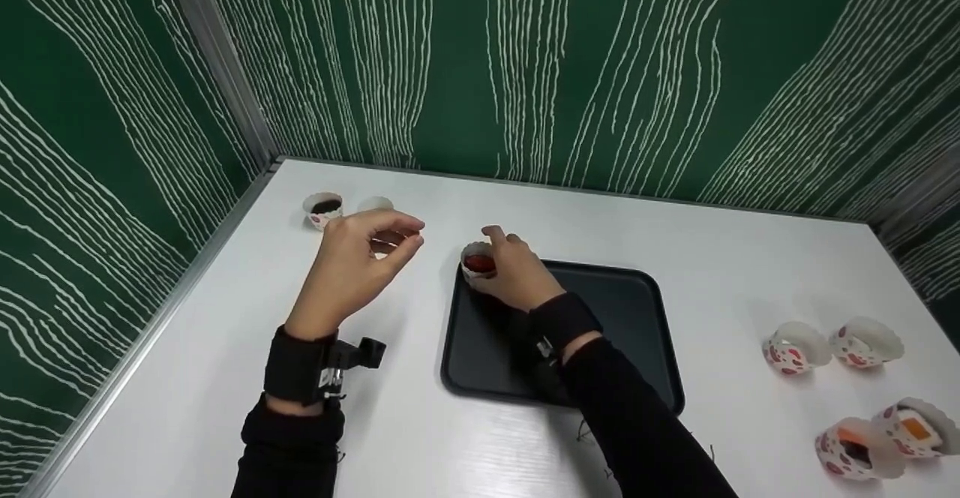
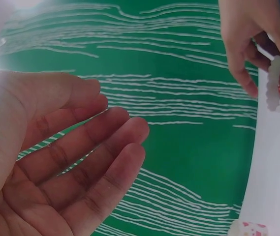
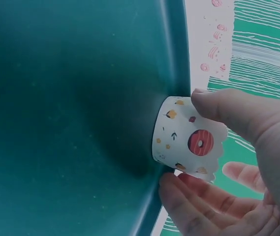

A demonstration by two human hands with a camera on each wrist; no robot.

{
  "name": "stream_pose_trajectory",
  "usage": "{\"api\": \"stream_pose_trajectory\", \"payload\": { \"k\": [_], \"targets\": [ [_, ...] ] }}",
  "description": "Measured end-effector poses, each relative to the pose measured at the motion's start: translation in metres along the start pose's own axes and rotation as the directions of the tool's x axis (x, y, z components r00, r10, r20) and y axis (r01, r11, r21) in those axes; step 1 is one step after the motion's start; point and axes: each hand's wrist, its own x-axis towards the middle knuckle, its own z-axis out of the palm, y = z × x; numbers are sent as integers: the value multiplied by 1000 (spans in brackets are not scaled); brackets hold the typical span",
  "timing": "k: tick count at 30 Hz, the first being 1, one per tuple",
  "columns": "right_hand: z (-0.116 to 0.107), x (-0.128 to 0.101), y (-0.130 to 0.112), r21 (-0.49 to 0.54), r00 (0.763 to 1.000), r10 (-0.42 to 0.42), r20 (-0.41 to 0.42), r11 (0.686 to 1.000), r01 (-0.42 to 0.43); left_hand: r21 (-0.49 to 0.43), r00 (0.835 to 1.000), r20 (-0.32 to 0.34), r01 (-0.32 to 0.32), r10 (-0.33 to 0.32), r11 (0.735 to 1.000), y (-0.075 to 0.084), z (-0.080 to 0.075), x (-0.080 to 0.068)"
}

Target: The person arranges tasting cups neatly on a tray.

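- Nearest, black sleeves [image 1: 645, 423], both reaching in from the near side.
- At centre, right hand [image 1: 521, 273], partly closed, gripping a red-filled paper cup [image 3: 186, 137] between thumb and fingers, at the far left corner of a dark tray [image 1: 615, 325].
- To the left, left hand [image 1: 349, 254], empty, half open, with fingers loosely curved, above the white table [image 1: 397, 423].
- Far left, a dark-filled cup [image 1: 325, 211].
- On the right, four more cups [image 1: 861, 348].

The held cup [image 3: 185, 138] looks papery, the tray [image 1: 626, 314] smooth, the tabletop [image 1: 495, 445] glossy.
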Motion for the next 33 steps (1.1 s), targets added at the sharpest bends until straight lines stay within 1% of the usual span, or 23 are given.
{"api": "stream_pose_trajectory", "payload": {
  "k": [5,9,16,19,25,28,33],
  "targets": [
    [-3,-6,-1,13,1000,-1,-13,1000,1,11,1000,18,1,-1,1000,-1,4,0],
    [-8,-12,-1,-14,999,-23,-40,1000,23,26,999,43,4,-5,1000,-1,8,0],
    [-23,-25,-2,-46,995,-40,-96,998,36,75,995,92,32,-39,997,3,16,2],
    [-30,-32,0,-63,990,-63,-129,996,55,98,992,120,22,-34,995,4,21,2],
    [-42,-48,3,-89,976,-109,-189,992,94,120,987,161,-23,4,992,6,31,3],
    [-47,-55,5,-73,974,-108,-197,993,95,130,984,177,-35,11,991,6,34,3],
    [-54,-67,8,-46,976,-98,-194,995,91,163,978,208,-30,-5,986,7,40,2]
  ]
}}
